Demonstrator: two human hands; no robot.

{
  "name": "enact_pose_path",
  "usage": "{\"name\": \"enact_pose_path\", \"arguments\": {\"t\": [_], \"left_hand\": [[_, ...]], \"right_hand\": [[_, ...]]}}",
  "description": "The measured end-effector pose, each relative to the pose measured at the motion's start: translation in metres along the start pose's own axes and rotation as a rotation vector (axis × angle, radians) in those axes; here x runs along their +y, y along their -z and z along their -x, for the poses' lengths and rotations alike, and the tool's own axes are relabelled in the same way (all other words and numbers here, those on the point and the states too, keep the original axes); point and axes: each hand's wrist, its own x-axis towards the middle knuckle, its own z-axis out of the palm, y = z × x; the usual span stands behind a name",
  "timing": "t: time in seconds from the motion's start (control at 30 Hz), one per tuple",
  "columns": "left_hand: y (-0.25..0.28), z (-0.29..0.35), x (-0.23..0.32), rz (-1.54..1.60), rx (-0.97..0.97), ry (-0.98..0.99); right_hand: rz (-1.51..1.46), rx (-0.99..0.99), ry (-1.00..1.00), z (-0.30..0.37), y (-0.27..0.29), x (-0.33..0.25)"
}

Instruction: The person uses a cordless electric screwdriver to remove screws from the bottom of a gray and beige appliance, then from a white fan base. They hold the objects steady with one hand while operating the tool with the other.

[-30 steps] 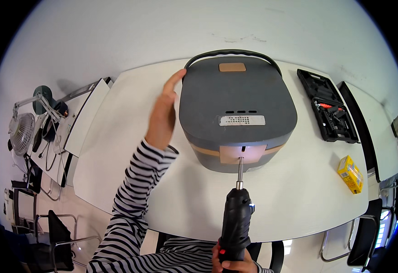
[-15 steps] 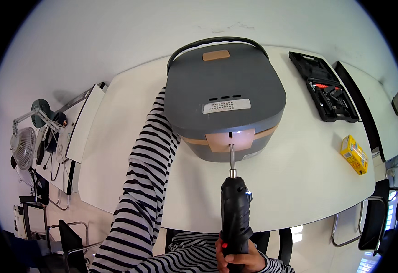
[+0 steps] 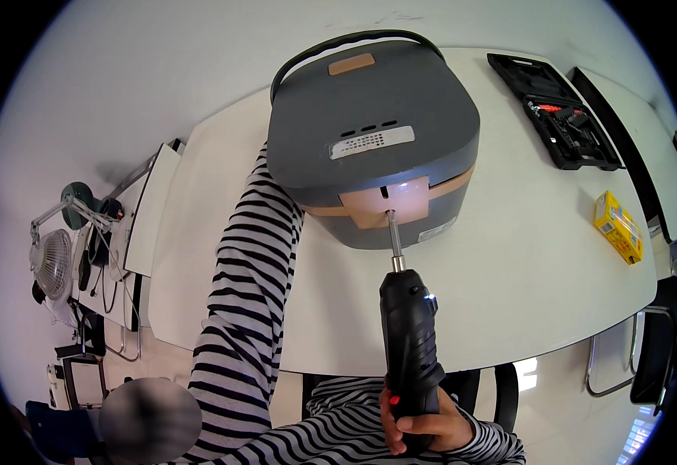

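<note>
A grey rice cooker (image 3: 373,97) with a black carrying handle stands on the white table, its pinkish-tan hinge panel (image 3: 404,194) facing me. My right hand (image 3: 434,418) is wrapped around the grip of a black cordless screwdriver (image 3: 410,329), thumb across the handle. From the tool, a long metal bit (image 3: 395,236) reaches up to the lower part of that panel, and a small light shines on the tool's side. My left arm (image 3: 249,287), in a black-and-white striped sleeve, runs along the cooker's left side. The cooker hides my left hand.
An opened black tool case (image 3: 567,128) with bits lies at the table's far right. Nearer stands a yellow box (image 3: 618,228). On a side table to the left are a fan (image 3: 52,263) and cables. Black chairs (image 3: 656,349) stand by the table, and a blurred round patch covers the lower left.
The view has shifted, so the cooker appears higher and slightly turned. The screwdriver remains in my right hand with its bit at the panel.
</note>
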Motion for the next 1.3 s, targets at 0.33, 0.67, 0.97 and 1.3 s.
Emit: {"name": "enact_pose_path", "arguments": {"t": [0.33, 0.67, 0.97, 1.3], "left_hand": [[0.002, 0.008, -0.041, 0.246, 0.061, 0.125], [-0.001, 0.018, -0.067, 0.349, 0.089, 0.177], [-0.015, 0.007, -0.066, 0.375, 0.066, 0.181], [-0.018, -0.018, -0.076, 0.562, -0.211, 0.022]], "right_hand": [[-0.029, -0.042, 0.011, 0.001, 0.005, 0.004], [0.029, -0.044, -0.018, 0.002, 0.006, 0.002], [0.029, -0.060, -0.073, 0.006, 0.008, -0.004], [0.050, 0.010, -0.042, 0.017, -0.012, 0.001]]}}
